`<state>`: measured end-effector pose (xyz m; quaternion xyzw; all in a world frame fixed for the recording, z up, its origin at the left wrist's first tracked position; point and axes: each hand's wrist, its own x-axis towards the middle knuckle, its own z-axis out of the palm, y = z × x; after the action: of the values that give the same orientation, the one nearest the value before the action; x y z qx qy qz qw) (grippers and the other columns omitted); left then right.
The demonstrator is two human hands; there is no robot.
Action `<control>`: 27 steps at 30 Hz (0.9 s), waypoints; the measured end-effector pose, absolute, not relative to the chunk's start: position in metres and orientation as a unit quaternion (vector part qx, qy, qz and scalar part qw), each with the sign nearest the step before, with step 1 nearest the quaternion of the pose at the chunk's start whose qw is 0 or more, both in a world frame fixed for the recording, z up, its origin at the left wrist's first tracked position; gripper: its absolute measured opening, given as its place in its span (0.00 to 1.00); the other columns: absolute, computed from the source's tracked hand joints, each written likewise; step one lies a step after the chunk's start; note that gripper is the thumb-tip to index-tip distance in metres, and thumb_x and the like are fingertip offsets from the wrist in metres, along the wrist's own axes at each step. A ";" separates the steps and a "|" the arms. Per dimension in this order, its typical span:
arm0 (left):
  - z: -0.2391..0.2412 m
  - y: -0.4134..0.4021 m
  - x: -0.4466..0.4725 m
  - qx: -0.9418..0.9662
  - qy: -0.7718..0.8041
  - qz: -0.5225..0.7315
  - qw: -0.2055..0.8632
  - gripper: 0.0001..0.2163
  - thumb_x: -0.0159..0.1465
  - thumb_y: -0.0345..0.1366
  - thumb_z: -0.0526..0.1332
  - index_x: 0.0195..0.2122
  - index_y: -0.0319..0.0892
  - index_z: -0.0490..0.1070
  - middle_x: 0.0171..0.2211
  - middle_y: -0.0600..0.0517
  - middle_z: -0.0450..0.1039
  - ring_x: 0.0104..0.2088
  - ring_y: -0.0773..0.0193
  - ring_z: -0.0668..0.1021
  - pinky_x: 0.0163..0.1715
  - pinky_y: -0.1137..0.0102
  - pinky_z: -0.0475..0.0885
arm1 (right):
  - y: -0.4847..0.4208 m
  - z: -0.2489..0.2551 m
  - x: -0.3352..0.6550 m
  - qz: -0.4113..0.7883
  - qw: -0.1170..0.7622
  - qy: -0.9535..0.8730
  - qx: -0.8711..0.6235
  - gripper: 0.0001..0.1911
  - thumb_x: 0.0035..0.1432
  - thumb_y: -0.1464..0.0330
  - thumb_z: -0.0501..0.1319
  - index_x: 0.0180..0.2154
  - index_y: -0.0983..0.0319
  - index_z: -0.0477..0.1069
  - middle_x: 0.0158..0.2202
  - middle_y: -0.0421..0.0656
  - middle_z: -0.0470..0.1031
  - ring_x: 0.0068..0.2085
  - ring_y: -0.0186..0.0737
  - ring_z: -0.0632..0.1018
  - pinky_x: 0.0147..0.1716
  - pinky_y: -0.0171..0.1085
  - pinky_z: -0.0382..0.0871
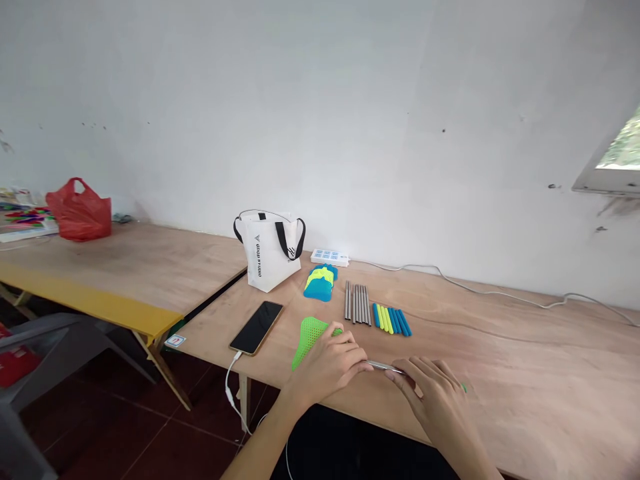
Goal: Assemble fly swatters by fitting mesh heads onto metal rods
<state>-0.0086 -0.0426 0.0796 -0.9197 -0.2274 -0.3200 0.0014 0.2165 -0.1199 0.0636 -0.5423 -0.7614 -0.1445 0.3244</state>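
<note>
Tube (383, 366) of metal runs crosswise above the table (560, 387), its long axis dipping slightly rightward. Left hand (334, 360) grasps its left part (green mesh paddle (307, 335) shows just beyond), right hand (434, 387) grasps its right part, so neither is nearer.

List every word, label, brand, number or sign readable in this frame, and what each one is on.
"STUDIO": running vertically on the white bag; the word before it is not clear enough to read, and neither is the small print near the strap.
Blue-edged sticker: marked, but too small to read for certain.
White power strip: blue labels, too small to read.
</note>
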 end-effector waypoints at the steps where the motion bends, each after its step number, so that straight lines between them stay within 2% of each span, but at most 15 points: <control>1: 0.076 -0.040 -0.007 -0.921 -0.231 -0.314 -0.011 0.13 0.74 0.41 0.57 0.33 0.42 0.74 0.29 0.56 0.78 0.35 0.64 0.75 0.49 0.62 0.63 | -0.117 0.059 0.218 -0.140 0.318 -0.761 -0.548 0.22 0.74 0.55 0.49 0.34 0.55 0.75 0.28 0.39 0.76 0.30 0.37 0.74 0.35 0.37 0.61; 7: 0.046 -0.020 0.000 -0.928 -0.261 -0.252 -0.081 0.10 0.71 0.40 0.63 0.33 0.44 0.77 0.32 0.57 0.81 0.35 0.64 0.77 0.49 0.63 0.63 | -0.094 0.022 0.230 -0.115 0.275 -0.774 -0.559 0.26 0.73 0.52 0.46 0.31 0.55 0.74 0.31 0.41 0.76 0.35 0.41 0.76 0.37 0.39 0.63; 15: 0.038 -0.013 0.000 -0.935 -0.256 -0.225 -0.098 0.11 0.73 0.41 0.60 0.35 0.45 0.77 0.34 0.57 0.81 0.36 0.64 0.76 0.46 0.65 0.63 | -0.088 0.016 0.232 -0.112 0.252 -0.785 -0.554 0.22 0.74 0.55 0.48 0.35 0.54 0.76 0.38 0.43 0.77 0.40 0.41 0.77 0.40 0.40 0.64; 20: 0.037 -0.001 -0.014 -0.931 -0.266 -0.240 -0.071 0.16 0.75 0.42 0.56 0.33 0.44 0.76 0.31 0.56 0.79 0.33 0.65 0.75 0.44 0.65 0.63 | -0.082 0.013 0.275 -0.149 0.246 -0.782 -0.553 0.21 0.73 0.60 0.49 0.38 0.51 0.79 0.44 0.42 0.78 0.45 0.42 0.77 0.42 0.42 0.66; 24: 0.044 0.014 -0.046 -0.909 -0.322 -0.257 -0.063 0.17 0.74 0.44 0.56 0.32 0.45 0.78 0.29 0.55 0.76 0.33 0.64 0.73 0.44 0.65 0.63 | -0.088 -0.006 0.369 -0.203 0.256 -0.747 -0.579 0.18 0.66 0.52 0.53 0.39 0.47 0.81 0.47 0.44 0.79 0.50 0.52 0.76 0.46 0.50 0.68; 27: 0.050 0.019 -0.063 -0.897 -0.354 -0.252 -0.076 0.16 0.73 0.46 0.59 0.31 0.45 0.78 0.29 0.55 0.74 0.35 0.62 0.73 0.42 0.67 0.64 | -0.099 -0.021 0.427 -0.210 0.294 -0.639 -0.679 0.25 0.62 0.44 0.51 0.35 0.47 0.82 0.48 0.46 0.79 0.47 0.56 0.76 0.44 0.54 0.68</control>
<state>-0.0629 0.0189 0.0496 -0.8974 -0.3541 -0.2519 -0.0760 0.4268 -0.0992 -0.0210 -0.6786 -0.6393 -0.2101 0.2945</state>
